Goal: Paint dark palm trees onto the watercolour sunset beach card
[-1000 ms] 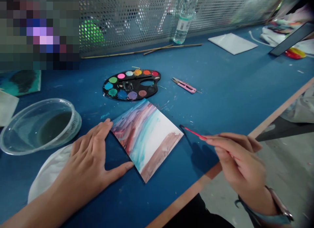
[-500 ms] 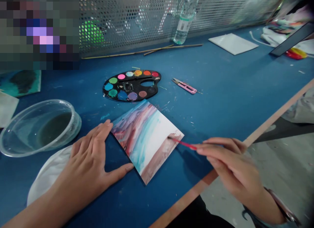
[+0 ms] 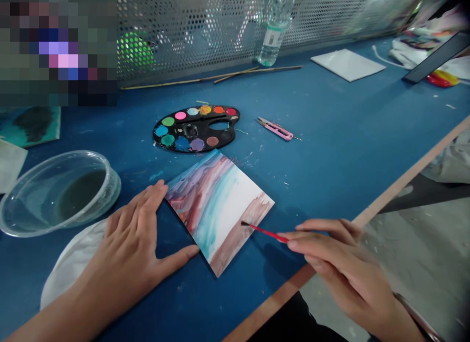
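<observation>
Far left on the blue table (image 3: pixel 323 131) there was a clear plastic bowl (image 3: pixel 40 195) of murky water, then a round white thing (image 3: pixel 73 256) I couldn't make out. Next came the left hand (image 3: pixel 135 229), fingers spread and not gripping anything, index tip and thumb up against the near-left side of a small square painting (image 3: pixel 220 205). A black paint palette (image 3: pixel 191 131) sat just behind that. The painting lay flat between both hands: purple, red and teal streaks, a white patch, a brownish band. A red paintbrush (image 3: pixel 267 232) had its dark tip at that band. Pink thread snips (image 3: pixel 277 130) were farther back. The right hand (image 3: pixel 338 268) had the brush handle pinched in its fingers, and a plain white panel (image 3: pixel 348 65) lay well behind it.
</observation>
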Demonstrator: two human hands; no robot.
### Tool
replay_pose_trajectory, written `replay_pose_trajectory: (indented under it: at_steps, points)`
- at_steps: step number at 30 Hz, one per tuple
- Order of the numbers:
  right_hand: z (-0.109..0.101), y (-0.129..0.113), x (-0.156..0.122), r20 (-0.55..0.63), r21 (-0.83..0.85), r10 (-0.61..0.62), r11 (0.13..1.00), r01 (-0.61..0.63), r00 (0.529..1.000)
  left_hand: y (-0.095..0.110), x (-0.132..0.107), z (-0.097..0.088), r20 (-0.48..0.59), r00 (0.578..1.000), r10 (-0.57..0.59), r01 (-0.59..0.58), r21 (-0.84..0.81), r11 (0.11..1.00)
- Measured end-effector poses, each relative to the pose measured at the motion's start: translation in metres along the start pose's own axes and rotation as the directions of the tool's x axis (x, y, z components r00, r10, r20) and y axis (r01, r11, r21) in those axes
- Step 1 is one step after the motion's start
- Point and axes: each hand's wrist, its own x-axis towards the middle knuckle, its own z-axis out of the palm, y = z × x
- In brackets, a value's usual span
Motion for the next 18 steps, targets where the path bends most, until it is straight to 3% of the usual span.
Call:
replay_pose_trajectory:
  at_steps: [4, 9, 13, 18]
  points:
    - [0.002, -0.001, 0.002, -0.144, -0.082, 0.071, 0.993, -0.084, 0.987, 0.009, 0.004, -0.001, 0.049, 0.996, -0.075, 0.078, -0.066, 0.995]
    - [0.001, 0.000, 0.003, 0.012, 0.023, -0.058, 0.998, 0.058, 0.998, 0.012, 0.006, -0.002, 0.069, 0.995, -0.078, 0.084, -0.076, 0.994]
    - [0.002, 0.001, 0.000, -0.125, -0.076, 0.029, 0.996, -0.039, 0.992, 0.003, 0.002, -0.001, 0.046, 0.996, -0.070, 0.073, -0.062, 0.995]
    - [0.006, -0.005, -0.007, -0.022, -0.021, -0.002, 1.000, 0.002, 1.000, -0.001, -0.003, 0.000, 0.026, 1.000, 0.003, -0.004, 0.060, 0.998]
